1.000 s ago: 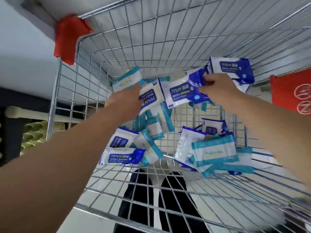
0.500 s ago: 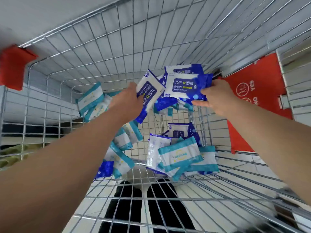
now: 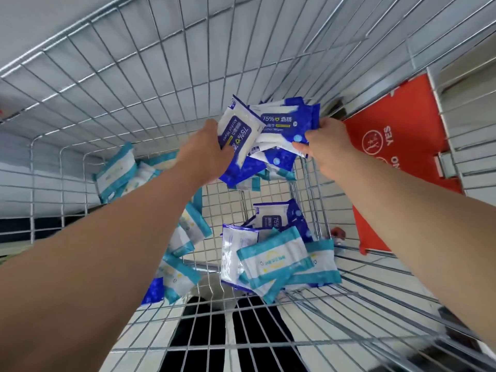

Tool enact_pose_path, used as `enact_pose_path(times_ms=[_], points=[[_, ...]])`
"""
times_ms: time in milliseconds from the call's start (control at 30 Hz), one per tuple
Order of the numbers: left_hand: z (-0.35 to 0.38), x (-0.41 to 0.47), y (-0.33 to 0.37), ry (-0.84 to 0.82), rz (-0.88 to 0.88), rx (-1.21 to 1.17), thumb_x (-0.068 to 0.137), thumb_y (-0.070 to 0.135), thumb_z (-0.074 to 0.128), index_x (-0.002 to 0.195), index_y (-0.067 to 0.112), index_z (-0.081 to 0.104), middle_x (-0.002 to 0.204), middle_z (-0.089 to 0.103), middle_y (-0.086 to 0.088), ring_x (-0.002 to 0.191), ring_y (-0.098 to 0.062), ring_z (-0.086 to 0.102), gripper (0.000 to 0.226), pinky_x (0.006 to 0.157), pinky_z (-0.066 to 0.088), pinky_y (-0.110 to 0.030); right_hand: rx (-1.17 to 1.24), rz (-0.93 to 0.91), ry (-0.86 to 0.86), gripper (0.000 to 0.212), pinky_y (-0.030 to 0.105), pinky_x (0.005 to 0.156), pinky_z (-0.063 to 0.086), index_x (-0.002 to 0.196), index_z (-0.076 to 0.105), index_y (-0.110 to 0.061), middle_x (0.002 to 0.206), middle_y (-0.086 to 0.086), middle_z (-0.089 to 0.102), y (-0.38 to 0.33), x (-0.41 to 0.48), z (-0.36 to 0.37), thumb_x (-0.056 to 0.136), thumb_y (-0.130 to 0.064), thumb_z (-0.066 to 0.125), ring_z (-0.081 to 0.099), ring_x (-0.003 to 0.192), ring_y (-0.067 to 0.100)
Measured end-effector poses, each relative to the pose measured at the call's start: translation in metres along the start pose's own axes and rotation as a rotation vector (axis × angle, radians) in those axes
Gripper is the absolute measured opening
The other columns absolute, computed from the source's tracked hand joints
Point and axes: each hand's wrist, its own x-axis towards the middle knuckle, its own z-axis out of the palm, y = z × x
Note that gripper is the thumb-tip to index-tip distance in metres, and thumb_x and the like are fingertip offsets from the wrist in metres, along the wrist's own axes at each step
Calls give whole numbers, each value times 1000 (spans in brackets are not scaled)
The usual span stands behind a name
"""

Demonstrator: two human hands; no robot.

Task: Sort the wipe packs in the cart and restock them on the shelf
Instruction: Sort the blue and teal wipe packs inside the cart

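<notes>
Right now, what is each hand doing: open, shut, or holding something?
Left hand: closed, gripping one blue alcohol wipe pack.
Right hand: closed, pinching a stack of blue wipe packs by its end.

Both bare arms stretched forward. Left grip (image 3: 206,154) curled round blue wipe pack (image 3: 237,135); right grip (image 3: 327,143) pinching stack of packs (image 3: 281,122).

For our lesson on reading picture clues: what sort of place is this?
Probably a shop or supermarket: a wire shopping cart holds many loose wipe packs of two kinds, like stock, and a red sign marked YES and NO shows at its right.
</notes>
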Motion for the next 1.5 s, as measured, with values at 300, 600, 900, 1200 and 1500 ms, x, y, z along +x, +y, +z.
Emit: enact_pose_path(times_ms=[300, 600, 900, 1200, 1500], points=[[-16, 3, -18, 96, -110, 152, 90, 23, 48, 108, 12, 40, 91, 53, -9, 79, -32, 51, 23, 68, 40, -37, -143, -97, 20, 14, 19, 47, 50, 94, 61, 8, 82, 9, 67, 3, 8, -12, 80, 8, 60, 65, 71, 14], [-15, -4, -28, 160, -144, 24, 90, 28, 53, 112, 12, 48, 89, 55, -3, 78, -28, 52, 27, 66, 41, -34, -3, -28, -8, 18, 40, 86, 56, 87, 59, -11, 98, 8, 63, 1, 5, -13, 89, 6, 53, 64, 94, 25], [19, 18, -14, 92, -198, -565, 90, 31, 63, 113, 13, 55, 99, 68, -4, 81, -19, 67, 31, 68, 57, -36, -214, -30, 26, 14, 52, 78, 57, 88, 67, -8, 86, 7, 68, 10, 18, 8, 80, 0, 59, 69, 85, 29], [41, 45, 14, -59, -196, -649, 91, 30, 63, 119, 12, 55, 105, 68, -5, 90, -17, 68, 35, 71, 57, -32, -293, -90, 37, 52, 41, 68, 59, 113, 56, -9, 100, 5, 66, 16, 17, 5, 67, -14, 77, 67, 82, 22], [38, 41, 4, -226, -300, -777, 90, 32, 64, 105, 11, 60, 98, 71, -7, 84, -19, 70, 27, 73, 59, -29, -477, -88, -106, 27, 36, 77, 52, 75, 68, -15, 107, 19, 64, 27, 31, 12, 62, -38, 62, 62, 89, 29]])
